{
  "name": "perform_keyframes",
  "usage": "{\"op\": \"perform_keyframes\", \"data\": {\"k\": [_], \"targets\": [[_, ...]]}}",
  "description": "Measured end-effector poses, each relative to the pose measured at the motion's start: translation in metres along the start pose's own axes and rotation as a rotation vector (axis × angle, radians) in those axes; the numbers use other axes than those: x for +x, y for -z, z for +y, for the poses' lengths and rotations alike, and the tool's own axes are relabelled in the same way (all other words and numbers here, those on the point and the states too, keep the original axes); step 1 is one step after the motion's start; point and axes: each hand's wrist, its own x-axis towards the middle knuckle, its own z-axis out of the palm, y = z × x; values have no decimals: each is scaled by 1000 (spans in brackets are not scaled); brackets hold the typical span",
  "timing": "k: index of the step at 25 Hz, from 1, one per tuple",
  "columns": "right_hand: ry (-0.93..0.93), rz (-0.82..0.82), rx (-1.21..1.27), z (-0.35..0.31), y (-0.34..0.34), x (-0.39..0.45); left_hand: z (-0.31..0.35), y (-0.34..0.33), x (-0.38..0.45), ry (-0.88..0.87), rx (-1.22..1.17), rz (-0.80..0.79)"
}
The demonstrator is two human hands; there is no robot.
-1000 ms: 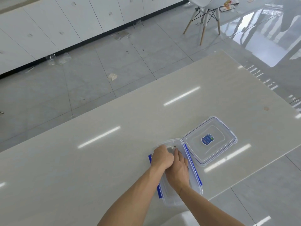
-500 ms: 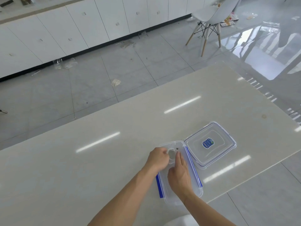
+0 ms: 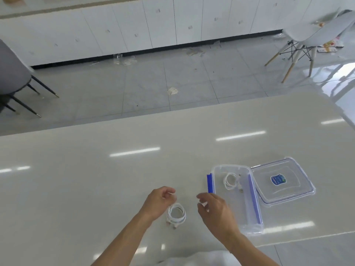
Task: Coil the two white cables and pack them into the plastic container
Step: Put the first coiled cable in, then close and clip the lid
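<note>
One coiled cable (image 3: 231,181) lies in the container (image 3: 247,214). Both hands, left hand (image 3: 159,203) and right hand (image 3: 215,210), hover half-open and empty beside the second coil (image 3: 176,215). It needs lifting in next.

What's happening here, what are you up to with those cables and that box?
A person is packing two white cables into a clear plastic container on a pale table. One coiled cable already lies inside the open container. The second coiled cable lies on the table between the hands. The left hand is right beside it and the right hand hovers open; neither clearly grips it. The lid lies on the table just right of the container.
</note>
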Motion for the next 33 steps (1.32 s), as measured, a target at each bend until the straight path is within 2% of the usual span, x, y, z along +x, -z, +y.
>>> {"op": "perform_keyframes", "data": {"k": [5,9,14,20,33], "targets": [[-4,-247,-250,-7,-36,-2,-53,8,-8,44,141,6],[-114,-329,-263,-8,-55,4,-58,-1,-1,57,296,41],[-259,-276,-214,-7,-68,10,-49,-11,10,75,388,118],[-474,-166,-34,-13,-77,13,-47,-21,15,83,427,99],[-705,-38,397,-12,-93,14,-55,-13,28,125,174,19]]}}
